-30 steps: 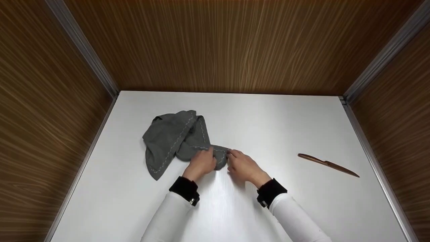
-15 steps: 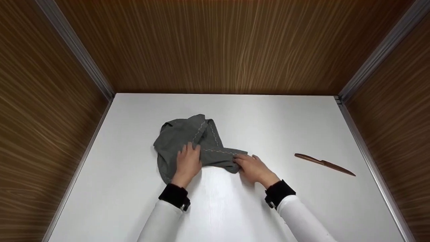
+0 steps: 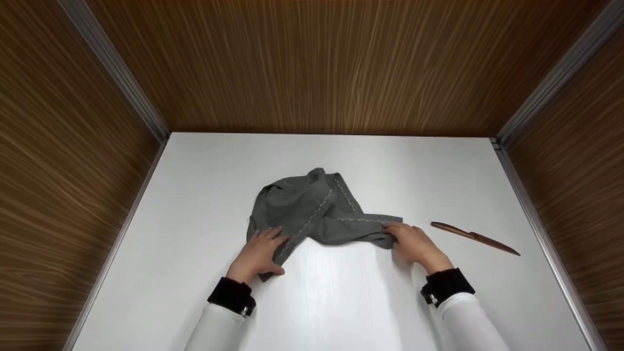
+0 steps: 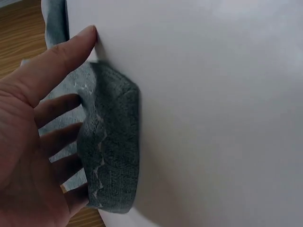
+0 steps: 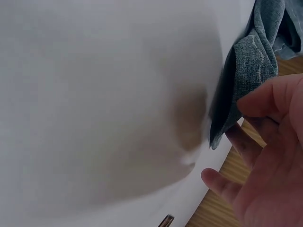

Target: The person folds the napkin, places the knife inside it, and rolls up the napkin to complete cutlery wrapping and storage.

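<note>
Head view bright and even, soft glare on the white tabletop (image 3: 341,287) just near of both hands, wood walls streaked at the edges. Wrist views soft: right hand (image 5: 270,156) blurred, faint shadow beside it.

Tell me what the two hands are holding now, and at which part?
The right hand pinches the grey cloth at its right corner. The left hand rests on the cloth's left edge with spread fingers, gripping nothing.
</note>
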